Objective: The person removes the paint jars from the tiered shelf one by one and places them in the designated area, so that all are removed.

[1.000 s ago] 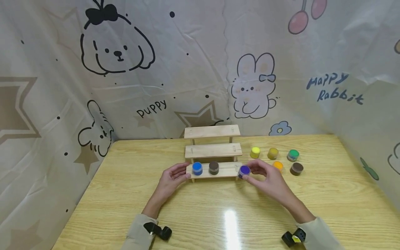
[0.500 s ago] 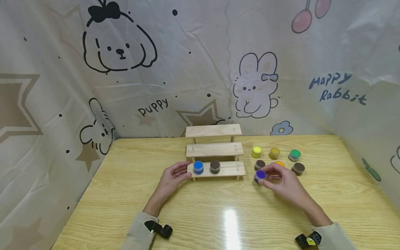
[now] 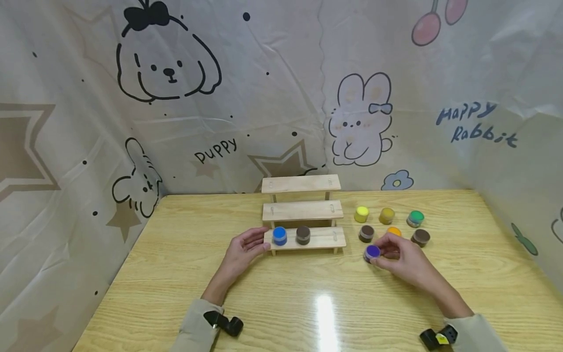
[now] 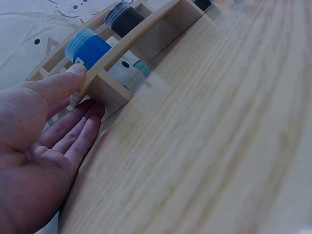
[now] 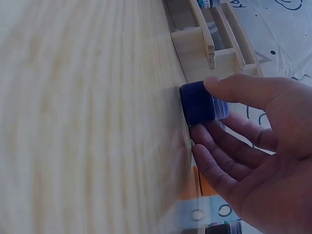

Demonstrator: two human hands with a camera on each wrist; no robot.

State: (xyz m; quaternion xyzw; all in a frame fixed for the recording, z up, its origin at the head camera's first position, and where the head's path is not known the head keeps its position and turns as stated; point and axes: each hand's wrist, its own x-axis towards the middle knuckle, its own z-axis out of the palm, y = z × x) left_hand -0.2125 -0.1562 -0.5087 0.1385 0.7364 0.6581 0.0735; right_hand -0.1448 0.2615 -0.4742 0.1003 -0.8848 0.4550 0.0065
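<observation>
My right hand pinches a small purple-topped paint jar between thumb and fingers, to the right of a three-tier wooden stand. Up close in the right wrist view, the jar looks dark blue with a clear lid, and its base is right at the tabletop. My left hand grips the left end of the lowest tier. In the left wrist view its thumb lies on the plank's edge, with the other fingers beneath. A blue jar and a dark brown jar stand on that tier.
Several more jars stand on the table right of the stand: yellow, mustard, green, two brown, and an orange one partly hidden behind my right hand. A printed cloth hangs along the table's back.
My right hand has carried the purple-topped jar from the right end of the lowest tier rightward and toward me, down to the table. A brown jar has come into sight. The left hand stays put.
</observation>
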